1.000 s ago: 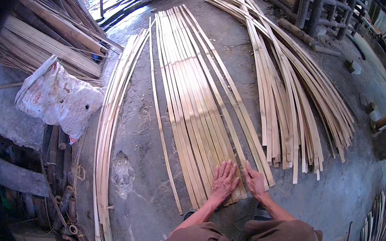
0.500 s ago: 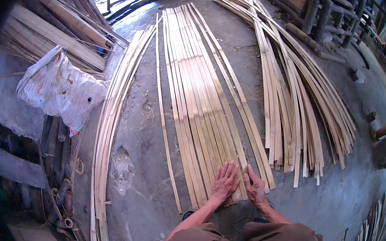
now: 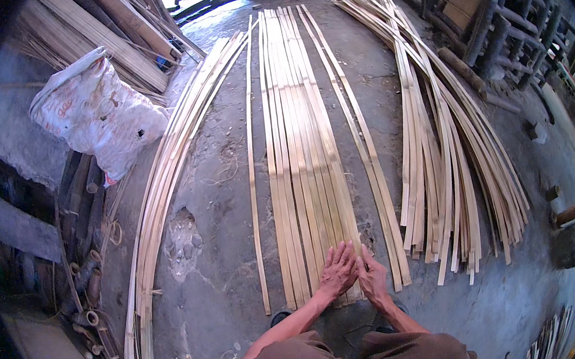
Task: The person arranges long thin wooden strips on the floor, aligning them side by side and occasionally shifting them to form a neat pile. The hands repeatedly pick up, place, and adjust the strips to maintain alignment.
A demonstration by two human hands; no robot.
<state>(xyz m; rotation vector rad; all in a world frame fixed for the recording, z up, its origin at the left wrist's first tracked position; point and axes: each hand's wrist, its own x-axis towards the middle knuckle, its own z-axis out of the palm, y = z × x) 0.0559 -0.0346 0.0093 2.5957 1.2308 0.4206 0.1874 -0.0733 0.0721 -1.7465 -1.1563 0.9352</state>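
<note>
A row of long, pale bamboo strips [image 3: 299, 157] lies side by side on the floor, running away from me. My left hand [image 3: 338, 269] rests flat over the near ends, its fingers stretched out. Close beside it, my right hand [image 3: 373, 276] is closed at the outermost strip on the row's right side, thumb toward the left hand; its fingertips are partly hidden. Two separate strips [image 3: 359, 131] lie a little to the right of the row. A single strip [image 3: 254, 182] lies apart on the left.
A bundle of bamboo strips [image 3: 156, 185] curves along the left, and a fanned pile [image 3: 436, 144] lies right. A white sack [image 3: 98, 115] stands at the upper left near bamboo poles [image 3: 93, 316]. Dark bamboo furniture frames [image 3: 494, 21] are at the upper right.
The right hand has moved left with the outer strip, closing the gap between that strip and the row. The left hand stays flat on the strips. The view has shifted slightly.
</note>
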